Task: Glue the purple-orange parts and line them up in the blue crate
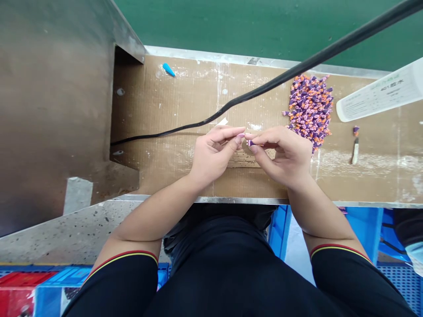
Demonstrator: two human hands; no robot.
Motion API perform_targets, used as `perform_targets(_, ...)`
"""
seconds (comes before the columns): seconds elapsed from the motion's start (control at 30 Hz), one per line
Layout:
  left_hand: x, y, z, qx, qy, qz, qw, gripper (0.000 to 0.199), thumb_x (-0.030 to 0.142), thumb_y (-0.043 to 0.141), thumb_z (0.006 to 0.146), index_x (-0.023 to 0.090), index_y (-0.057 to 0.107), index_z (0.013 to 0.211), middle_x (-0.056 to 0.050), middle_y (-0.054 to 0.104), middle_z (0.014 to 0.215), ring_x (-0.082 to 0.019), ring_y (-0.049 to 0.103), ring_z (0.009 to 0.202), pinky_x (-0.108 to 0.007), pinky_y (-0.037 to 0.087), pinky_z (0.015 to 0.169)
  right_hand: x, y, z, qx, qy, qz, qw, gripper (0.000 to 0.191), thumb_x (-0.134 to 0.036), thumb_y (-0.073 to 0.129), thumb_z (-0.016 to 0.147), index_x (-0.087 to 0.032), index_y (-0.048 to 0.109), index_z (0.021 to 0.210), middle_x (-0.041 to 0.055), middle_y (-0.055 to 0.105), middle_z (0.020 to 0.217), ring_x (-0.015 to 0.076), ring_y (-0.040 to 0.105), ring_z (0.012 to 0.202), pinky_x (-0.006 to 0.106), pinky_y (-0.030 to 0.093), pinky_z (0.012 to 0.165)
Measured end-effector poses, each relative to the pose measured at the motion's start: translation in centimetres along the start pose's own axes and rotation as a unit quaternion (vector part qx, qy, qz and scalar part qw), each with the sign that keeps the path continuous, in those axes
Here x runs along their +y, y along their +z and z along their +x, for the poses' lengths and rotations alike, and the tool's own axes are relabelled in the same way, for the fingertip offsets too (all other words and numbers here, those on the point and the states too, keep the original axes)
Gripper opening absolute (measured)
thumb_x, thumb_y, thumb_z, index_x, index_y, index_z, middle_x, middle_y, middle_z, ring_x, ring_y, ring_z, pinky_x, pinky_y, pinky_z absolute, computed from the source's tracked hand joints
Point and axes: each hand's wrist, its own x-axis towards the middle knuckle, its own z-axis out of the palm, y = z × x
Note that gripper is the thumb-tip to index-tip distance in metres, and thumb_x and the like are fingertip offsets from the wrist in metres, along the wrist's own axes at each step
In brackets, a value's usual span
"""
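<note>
My left hand (214,147) pinches a small pink piece (242,135) between thumb and fingertips. Close against it, my right hand (284,152) grips a tiny purple-and-white figure (250,143) between thumb and forefinger. The two sets of fingertips almost meet above the cardboard-covered bench, and the fingers partly hide both pieces. Under my hands lies a flat dotted strip (246,160), mostly covered. Just beyond my right hand is a heap of small purple, orange and pink figures (310,108).
A black cable (231,105) crosses above the cardboard (185,171). A metal housing (59,110) stands left. To the right are a white bottle marked 401 (376,94), a single small figure (355,130) and a white-handled tool (355,152). A blue cone-shaped cap (168,69) lies at the back.
</note>
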Motion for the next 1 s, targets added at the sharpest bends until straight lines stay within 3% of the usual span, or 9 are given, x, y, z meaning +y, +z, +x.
perform_targets(0.13,-0.1,-0.2,-0.1,-0.004,0.03,0.02,0.999,0.025,0.05,0.091,0.093,0.032,0.09,0.111,-0.007,0.084,0.107,-0.02,0.079,0.103,-0.037,0.068,0.098,0.1,0.3,-0.2,0.002,0.043,0.052,0.998,0.004,-0.033,0.076,0.104,-0.029,0.076,0.103,0.0045,0.087,0.107,0.0226,0.086,0.097,0.036,0.075,0.077)
perform_targets(0.33,0.0,0.3,-0.1,0.034,0.004,-0.027,0.999,0.025,0.05,0.092,0.092,0.027,0.089,0.099,-0.004,0.083,0.089,-0.013,0.075,0.078,-0.028,0.067,0.079,0.1,0.9,-0.4,0.013,0.069,0.18,0.981,0.011,-0.036,0.08,0.104,-0.026,0.074,0.105,0.0073,0.086,0.109,0.0242,0.087,0.102,0.037,0.075,0.083)
perform_targets(0.5,0.0,0.5,-0.1,0.028,-0.06,-0.07,0.995,0.044,0.061,0.093,0.089,0.019,0.083,0.096,-0.007,0.083,0.095,-0.015,0.08,0.081,-0.03,0.071,0.081,0.2,1.0,-0.3,0.022,0.091,0.138,0.986,0.015,-0.04,0.081,0.102,-0.026,0.076,0.105,0.0071,0.086,0.107,0.025,0.087,0.101,0.038,0.075,0.085)
perform_targets(0.7,0.3,0.9,-0.5,0.037,-0.126,-0.138,0.982,0.047,0.061,0.097,0.084,0.018,0.08,0.095,-0.007,0.083,0.099,-0.016,0.082,0.089,-0.029,0.072,0.087,0.4,1.1,-0.2,0.066,0.0,-0.052,0.996,0.007,-0.034,0.075,0.103,-0.032,0.081,0.1,0.003,0.088,0.099,0.025,0.086,0.089,0.043,0.075,0.083)
perform_targets(0.83,0.5,0.9,-0.6,0.017,-0.154,-0.18,0.971,0.04,0.058,0.101,0.078,0.023,0.086,0.091,-0.003,0.084,0.1,-0.012,0.079,0.088,-0.024,0.07,0.086,0.3,1.6,-0.3,0.089,-0.052,-0.063,0.993,0.006,-0.029,0.077,0.103,-0.033,0.081,0.1,0.0019,0.089,0.101,0.0254,0.087,0.091,0.042,0.075,0.083)
perform_targets(1.0,0.6,0.9,-0.5,-0.014,-0.157,-0.245,0.957,0.022,0.05,0.1,0.083,0.031,0.089,0.089,0.002,0.084,0.093,-0.004,0.077,0.085,-0.013,0.066,0.085,0.0,2.0,-0.1,0.115,-0.096,-0.078,0.986,0.015,-0.018,0.081,0.1,-0.032,0.08,0.105,-0.0001,0.09,0.101,0.0224,0.088,0.088,0.038,0.074,0.08)
